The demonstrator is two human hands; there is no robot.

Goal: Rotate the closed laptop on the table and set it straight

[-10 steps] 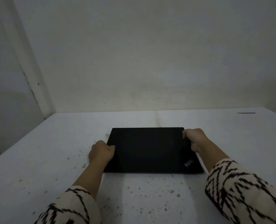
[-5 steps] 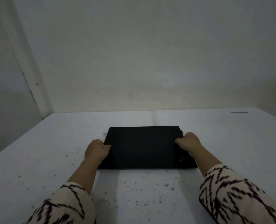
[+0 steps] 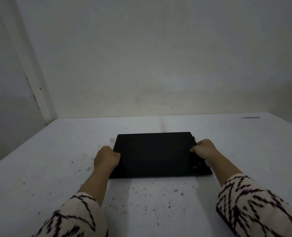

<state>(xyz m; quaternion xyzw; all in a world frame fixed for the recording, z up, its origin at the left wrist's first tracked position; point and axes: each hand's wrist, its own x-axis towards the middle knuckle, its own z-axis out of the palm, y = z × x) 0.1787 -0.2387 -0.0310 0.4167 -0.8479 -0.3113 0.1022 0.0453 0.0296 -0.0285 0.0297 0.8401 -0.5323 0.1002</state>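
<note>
Head view: left hand (image 3: 106, 157) curled, gripping closed laptop (image 3: 156, 153) left edge; right hand (image 3: 204, 150) clenched on right edge.

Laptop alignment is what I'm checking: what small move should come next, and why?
Probably let go. The laptop lies flat, its near edge about parallel to the table's back edge, with the left hand and right hand gripping its sides.
</note>
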